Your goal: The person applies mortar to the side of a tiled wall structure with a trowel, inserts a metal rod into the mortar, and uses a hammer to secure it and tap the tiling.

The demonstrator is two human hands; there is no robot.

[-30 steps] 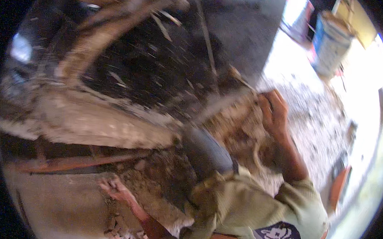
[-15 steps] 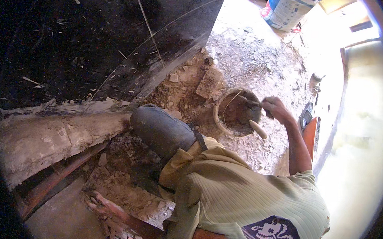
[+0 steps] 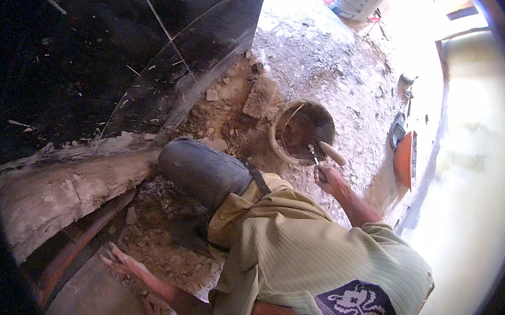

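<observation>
My right hand (image 3: 326, 177) is closed round a thin metal tool (image 3: 315, 155), whose far end dips into a round, dirt-stained container (image 3: 275, 133). A wooden handle (image 3: 334, 154) sticks out over that container’s rim, just beside the tool; what it belongs to is unclear. My left hand (image 3: 115, 259) lies on the dusty ground at the lower left, fingers outstretched. My bent leg with a dark knee covering (image 3: 198, 169) is between the hands.
A black, scratched panel (image 3: 110, 50) rises at upper left, above a rough concrete ledge (image 3: 65, 191). Rubble (image 3: 258, 98) lies beside the container. An orange object (image 3: 404, 161) and a dark tool (image 3: 398, 130) lie right, near a pale wall (image 3: 467, 139). A bucket (image 3: 352, 3) stands at top.
My right hand has moved from the container’s right side down to its near edge, and the metal tool now shows in it. The view has swung, and the container appears higher and further left.
</observation>
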